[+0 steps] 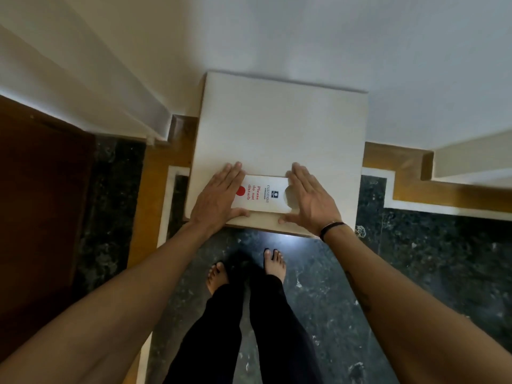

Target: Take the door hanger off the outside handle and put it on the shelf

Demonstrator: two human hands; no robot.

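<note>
A white door hanger (263, 194) with red "Please do not disturb" lettering and a red dot lies flat near the front edge of the pale shelf (279, 128). Its handle cutout is at the right end. My left hand (219, 196) rests flat over its left end, fingers spread and thumb along the hanger's near edge. My right hand (311, 200) lies flat against its right end, partly covering the cutout, thumb on the shelf's front edge. Both hands press or frame the hanger rather than grip it.
The shelf juts out from a white wall (360, 42). A dark brown door (41, 203) stands at the left. Below are dark marble floor (415, 259) with a wooden border, and my bare feet (243, 270) close to the shelf.
</note>
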